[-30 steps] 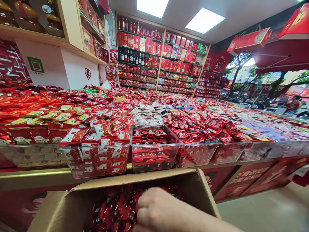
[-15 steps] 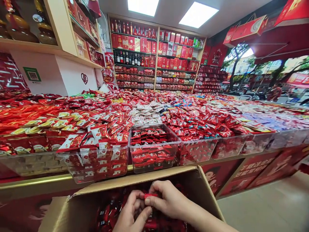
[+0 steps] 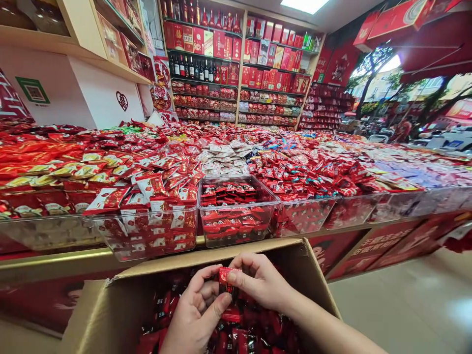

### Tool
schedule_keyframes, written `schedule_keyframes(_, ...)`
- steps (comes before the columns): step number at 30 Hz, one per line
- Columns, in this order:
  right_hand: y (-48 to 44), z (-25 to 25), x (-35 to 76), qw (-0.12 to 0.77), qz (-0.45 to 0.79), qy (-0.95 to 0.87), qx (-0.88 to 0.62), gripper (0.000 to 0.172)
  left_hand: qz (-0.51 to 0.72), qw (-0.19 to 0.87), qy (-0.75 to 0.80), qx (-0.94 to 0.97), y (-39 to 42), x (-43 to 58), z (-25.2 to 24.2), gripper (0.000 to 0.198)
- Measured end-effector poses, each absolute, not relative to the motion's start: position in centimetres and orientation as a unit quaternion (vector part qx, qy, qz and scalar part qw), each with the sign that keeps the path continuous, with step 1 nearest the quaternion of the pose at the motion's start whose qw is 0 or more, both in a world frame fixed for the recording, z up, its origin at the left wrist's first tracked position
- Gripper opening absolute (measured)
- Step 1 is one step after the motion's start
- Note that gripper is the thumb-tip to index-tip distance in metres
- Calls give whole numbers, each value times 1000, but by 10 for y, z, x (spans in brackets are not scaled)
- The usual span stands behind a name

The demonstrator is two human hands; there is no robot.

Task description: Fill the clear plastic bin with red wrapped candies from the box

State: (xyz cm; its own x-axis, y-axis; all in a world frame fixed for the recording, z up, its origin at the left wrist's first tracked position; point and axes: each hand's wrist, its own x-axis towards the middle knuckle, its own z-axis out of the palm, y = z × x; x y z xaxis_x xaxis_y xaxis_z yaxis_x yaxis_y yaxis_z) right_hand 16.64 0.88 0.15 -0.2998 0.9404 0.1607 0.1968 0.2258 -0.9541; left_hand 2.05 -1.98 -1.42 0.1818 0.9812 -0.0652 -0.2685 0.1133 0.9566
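Lower centre of frame: left hand (image 3: 193, 314) and right hand (image 3: 261, 282) meet over one red-and-black candy packet (image 3: 224, 276). Right hand clamped on its upper end, thumb in front. Left hand closed about its other side, thumb low, fingers curled behind. Packet is above the box's contents.

Beneath the hands, bottom of frame: cardboard box (image 3: 86, 309), top flaps apart, one folded out at left. Inside, loose red and dark candy packets (image 3: 164, 305) in a jumble; their depth cannot be told.

Just beyond, frame centre: a clear plastic bin (image 3: 236, 210) on the table (image 3: 59, 259). Contents: small red packets with dark parts, stacked flat against the front wall, level below the rim. Beside it, left: a second clear bin (image 3: 147, 233), larger, red-and-white packets heaped over its rim. Far left of frame: red packets with pale oval pictures (image 3: 51, 206), also piled above their container. Right of centre: a clear bin of red packets (image 3: 306, 216), overfull; further containers run to the right edge, pale purple packets (image 3: 398, 172) among them.

Behind the centre bin, a heap of white packets (image 3: 223, 157). Table front at right: red printed panels (image 3: 376, 250).

Upper centre, back wall: shelves (image 3: 241, 64) with dark wine bottles (image 3: 199, 71), red cartons (image 3: 217, 47), and rows of small red packages low down. Upper left: green-framed QR code (image 3: 33, 92). Upper right: red gift bags (image 3: 398, 24) hanging.
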Motion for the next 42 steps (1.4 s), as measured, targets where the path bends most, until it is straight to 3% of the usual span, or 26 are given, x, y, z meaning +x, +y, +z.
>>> schedule_keyframes(7, 8, 3, 166, 403, 513, -608, -453, 34, 497, 673, 355, 417, -22, 21, -12, 44)
schedule_keyframes(12, -1, -1, 166, 439, 278, -735, -436, 18, 502, 667, 362, 415, -18, 21, -17, 45)
schedule_keyframes(16, -7, 2, 170, 423, 113, -823, -362, 23, 480, 637, 396, 456, -15, 16, -21, 30)
schedule_keyframes(25, -6, 13, 179, 405, 220, -829, -317, 25, 503, 603, 412, 462, -14, 4, -18, 30)
schedule_keyframes(28, -6, 13, 179, 370, 189, -868, -272, 32, 512, 638, 383, 428, -15, 5, -14, 31)
schedule_keyframes(33, -5, 21, 182, 404, 38, -889, -212, 27, 492, 680, 374, 394, -18, 7, -7, 35)
schedule_keyframes(38, 29, 75, 207, 420, -101, -852, -297, 14, 518, 661, 384, 384, -18, 7, -4, 31)
schedule_keyframes(40, 56, 98, 215, 372, -141, -834, -383, 8, 515, 654, 393, 390, -17, 8, -4, 30)
schedule_keyframes(42, 85, 113, 219, 276, -147, -833, -456, 12, 507, 652, 396, 402, -17, 8, -7, 30)
